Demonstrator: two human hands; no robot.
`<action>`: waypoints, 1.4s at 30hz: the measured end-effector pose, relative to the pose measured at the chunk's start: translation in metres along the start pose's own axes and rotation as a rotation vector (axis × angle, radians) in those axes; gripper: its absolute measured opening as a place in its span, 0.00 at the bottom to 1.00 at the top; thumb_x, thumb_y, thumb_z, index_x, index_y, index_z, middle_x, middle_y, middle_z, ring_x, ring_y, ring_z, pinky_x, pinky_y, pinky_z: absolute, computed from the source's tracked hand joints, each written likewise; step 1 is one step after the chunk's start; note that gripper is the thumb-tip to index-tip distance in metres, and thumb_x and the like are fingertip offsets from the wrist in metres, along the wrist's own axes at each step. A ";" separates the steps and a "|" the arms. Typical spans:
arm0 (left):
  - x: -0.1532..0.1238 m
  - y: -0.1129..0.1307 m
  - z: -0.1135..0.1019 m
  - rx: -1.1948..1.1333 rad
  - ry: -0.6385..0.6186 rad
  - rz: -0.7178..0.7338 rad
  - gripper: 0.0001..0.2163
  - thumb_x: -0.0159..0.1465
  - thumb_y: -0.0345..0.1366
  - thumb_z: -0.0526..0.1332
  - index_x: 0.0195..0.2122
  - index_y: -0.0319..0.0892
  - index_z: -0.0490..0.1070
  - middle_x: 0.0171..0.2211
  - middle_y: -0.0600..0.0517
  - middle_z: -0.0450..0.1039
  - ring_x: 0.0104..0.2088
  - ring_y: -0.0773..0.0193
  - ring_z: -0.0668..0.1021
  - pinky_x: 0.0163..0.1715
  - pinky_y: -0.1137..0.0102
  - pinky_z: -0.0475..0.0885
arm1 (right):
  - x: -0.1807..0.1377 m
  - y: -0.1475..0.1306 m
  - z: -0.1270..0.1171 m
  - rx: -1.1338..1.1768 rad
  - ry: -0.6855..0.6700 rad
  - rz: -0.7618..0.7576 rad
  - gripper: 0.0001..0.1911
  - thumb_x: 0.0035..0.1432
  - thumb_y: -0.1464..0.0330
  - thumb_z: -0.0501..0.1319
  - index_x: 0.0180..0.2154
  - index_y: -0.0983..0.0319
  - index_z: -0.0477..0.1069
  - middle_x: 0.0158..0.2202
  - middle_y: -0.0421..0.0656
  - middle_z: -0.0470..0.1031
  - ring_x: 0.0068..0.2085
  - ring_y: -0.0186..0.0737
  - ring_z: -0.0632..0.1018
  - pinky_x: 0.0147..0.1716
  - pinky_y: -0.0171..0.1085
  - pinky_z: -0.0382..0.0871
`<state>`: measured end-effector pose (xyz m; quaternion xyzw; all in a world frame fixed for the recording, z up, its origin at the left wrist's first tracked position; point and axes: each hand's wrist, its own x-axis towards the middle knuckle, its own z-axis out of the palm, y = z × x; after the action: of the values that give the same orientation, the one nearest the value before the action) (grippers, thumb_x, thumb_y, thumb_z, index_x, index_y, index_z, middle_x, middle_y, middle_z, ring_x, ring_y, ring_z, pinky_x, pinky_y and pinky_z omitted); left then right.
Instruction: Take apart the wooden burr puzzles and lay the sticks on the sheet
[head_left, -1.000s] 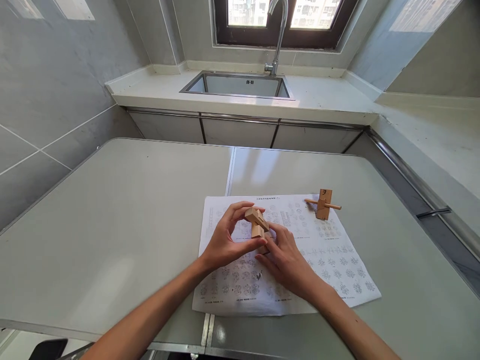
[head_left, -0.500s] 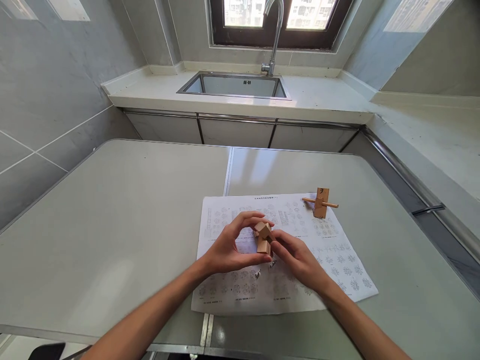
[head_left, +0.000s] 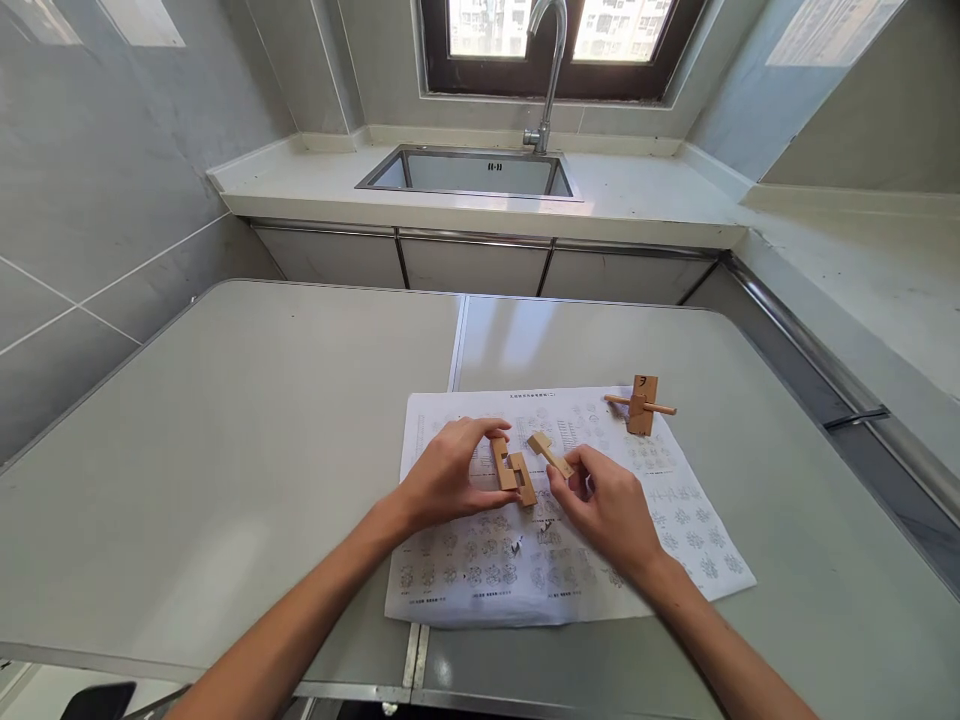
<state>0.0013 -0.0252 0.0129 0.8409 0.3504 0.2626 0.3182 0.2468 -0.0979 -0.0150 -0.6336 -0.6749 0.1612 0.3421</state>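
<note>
Two light wooden puzzle pcs, held apart just above a printed sheet. The notched wooden piece [head_left: 513, 471] in the left hand [head_left: 444, 480] looks like two short blocks interlocked w/ a dark slot between them, lying roughly flat & angled toward the viewer. The slim wooden bar [head_left: 550, 454] sits pinched in the right hand [head_left: 609, 505], tilted diagonally w/ its far end raised, just right of the notched pc & not touching it.

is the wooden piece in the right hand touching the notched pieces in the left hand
Apart. The head view shows printed paper between the wooden piece in the right hand and the notched pieces in the left hand.
</note>
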 end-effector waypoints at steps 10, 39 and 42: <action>-0.004 0.000 0.012 0.145 -0.094 0.051 0.34 0.56 0.43 0.78 0.60 0.44 0.66 0.54 0.42 0.79 0.53 0.44 0.80 0.55 0.50 0.75 | -0.014 0.009 0.005 -0.168 0.010 -0.140 0.12 0.67 0.61 0.61 0.32 0.58 0.67 0.24 0.36 0.70 0.23 0.34 0.69 0.26 0.35 0.59; -0.001 -0.064 -0.050 0.242 0.213 -0.246 0.31 0.62 0.54 0.72 0.60 0.44 0.71 0.56 0.43 0.78 0.55 0.45 0.79 0.57 0.50 0.76 | -0.012 0.000 0.008 0.099 -0.187 -0.285 0.09 0.76 0.67 0.54 0.48 0.58 0.72 0.35 0.43 0.78 0.31 0.39 0.76 0.32 0.40 0.70; -0.002 -0.070 -0.062 0.240 0.183 -0.256 0.31 0.62 0.56 0.71 0.61 0.45 0.70 0.57 0.44 0.78 0.57 0.45 0.78 0.58 0.51 0.74 | -0.011 -0.001 0.005 0.147 -0.175 -0.215 0.09 0.75 0.65 0.55 0.45 0.57 0.74 0.33 0.43 0.78 0.29 0.39 0.76 0.30 0.39 0.70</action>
<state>-0.0704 0.0336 0.0034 0.7939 0.5109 0.2517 0.2130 0.2423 -0.1073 -0.0211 -0.5146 -0.7524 0.2273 0.3426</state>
